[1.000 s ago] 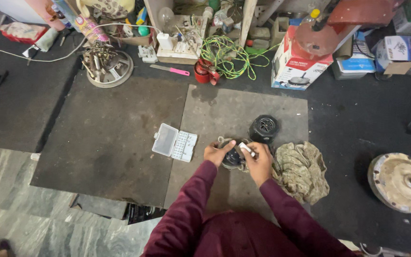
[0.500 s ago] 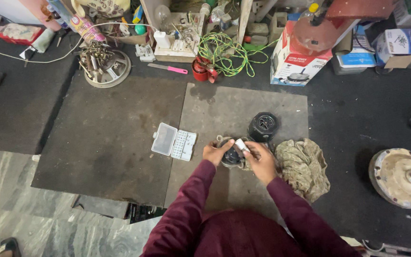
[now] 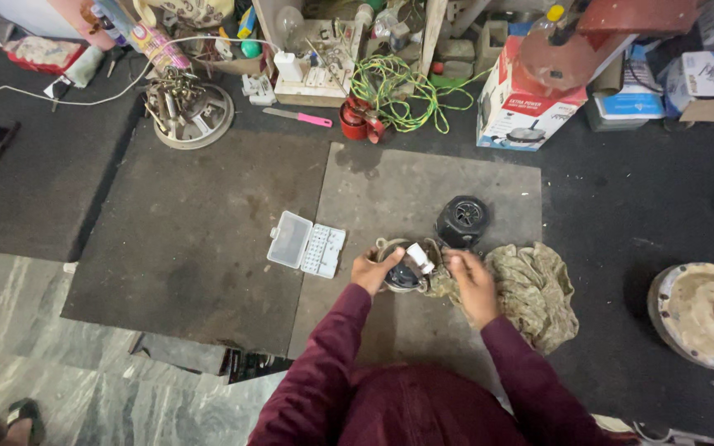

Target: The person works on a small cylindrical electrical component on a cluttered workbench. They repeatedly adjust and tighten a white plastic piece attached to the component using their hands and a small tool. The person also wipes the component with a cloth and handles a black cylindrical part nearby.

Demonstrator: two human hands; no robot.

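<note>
Just below the centre of the frame, the left hand (image 3: 375, 268) curls around the rim of a small round metal motor housing (image 3: 402, 272), apparently to steady it on the grey floor mat (image 3: 423, 186). The right hand (image 3: 471, 281) sits at the housing's right edge, fingers drawn together; whether they pinch anything I cannot tell. One small white part (image 3: 420, 258) stands on top of the housing. Close at hand lie one open clear plastic parts box (image 3: 307, 244) to the left, one black round fan-like part (image 3: 462, 220) above right, and one crumpled rag (image 3: 535, 285) to the right. One larger pale motor disc (image 3: 702, 312) sits at the right edge.
</note>
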